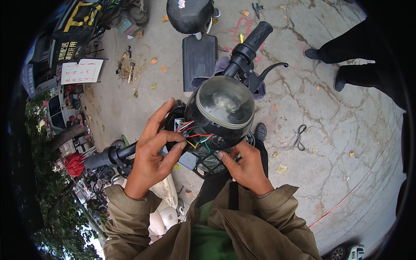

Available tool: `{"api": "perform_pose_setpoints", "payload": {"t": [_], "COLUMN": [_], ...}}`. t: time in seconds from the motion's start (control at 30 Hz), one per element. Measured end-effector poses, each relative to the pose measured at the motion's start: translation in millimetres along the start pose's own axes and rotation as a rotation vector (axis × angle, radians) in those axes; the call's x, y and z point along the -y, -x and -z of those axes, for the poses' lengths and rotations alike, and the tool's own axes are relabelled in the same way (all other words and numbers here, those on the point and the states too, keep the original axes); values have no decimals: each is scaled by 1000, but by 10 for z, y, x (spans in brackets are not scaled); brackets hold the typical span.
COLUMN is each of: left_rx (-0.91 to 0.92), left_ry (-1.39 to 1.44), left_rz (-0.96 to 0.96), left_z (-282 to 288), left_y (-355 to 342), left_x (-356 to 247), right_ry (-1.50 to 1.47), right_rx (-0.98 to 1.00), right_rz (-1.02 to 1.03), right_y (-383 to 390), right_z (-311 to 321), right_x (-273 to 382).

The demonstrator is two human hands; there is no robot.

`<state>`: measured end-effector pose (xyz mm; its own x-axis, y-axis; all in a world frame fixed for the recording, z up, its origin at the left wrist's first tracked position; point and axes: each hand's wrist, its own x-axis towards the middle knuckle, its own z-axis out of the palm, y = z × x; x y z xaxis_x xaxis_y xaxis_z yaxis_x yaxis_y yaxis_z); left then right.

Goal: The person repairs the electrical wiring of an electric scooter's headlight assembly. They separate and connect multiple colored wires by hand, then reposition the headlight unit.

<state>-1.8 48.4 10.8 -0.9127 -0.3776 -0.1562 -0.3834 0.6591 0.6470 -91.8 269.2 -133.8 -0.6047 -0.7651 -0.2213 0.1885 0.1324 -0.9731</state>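
Between my hands sits a round black headlamp (219, 128) with a clear domed lens, mounted at the handlebar of a two-wheeler. Thin coloured wires (199, 138), red, yellow, green and white, come loose from its housing. On its left side my left hand (156, 147) pinches a thin wire between thumb and forefinger; the other fingers rest raised by the dark housing. Under the lamp's lower right, my right hand (247, 167) has thumb and fingers drawn together near the green wire; what lies between its fingertips is hidden. Below the wires shows a black mesh basket (212, 160).
A black handlebar grip (258, 37) with a brake lever (271, 71) juts up right; another grip (97, 160) points left. Beyond are a black seat (190, 15), pliers (257, 9), a coiled black cord (299, 138) on cracked concrete, and a person's legs (355, 60).
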Motion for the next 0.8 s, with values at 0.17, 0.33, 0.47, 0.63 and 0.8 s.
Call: {"api": "perform_pose_setpoints", "payload": {"t": [0.17, 0.33, 0.47, 0.63, 0.8], "left_rx": [-16, -104, -205, -306, -343], "left_ry": [-139, -248, -286, -322, -203], "left_rz": [-27, -53, -81, -153, -277], "left_z": [18, 0, -24, -59, -207], "left_y": [41, 144, 211, 301, 210], "left_x": [-71, -122, -113, -2, 116], "right_ry": [42, 14, 98, 197, 302], "right_rx": [-12, -47, -115, -150, -188], "right_rz": [-24, -47, 59, 110, 237], "right_y": [20, 76, 137, 198, 261], "right_z": [16, 42, 128, 160, 75], "right_x": [27, 30, 48, 367, 662]}}
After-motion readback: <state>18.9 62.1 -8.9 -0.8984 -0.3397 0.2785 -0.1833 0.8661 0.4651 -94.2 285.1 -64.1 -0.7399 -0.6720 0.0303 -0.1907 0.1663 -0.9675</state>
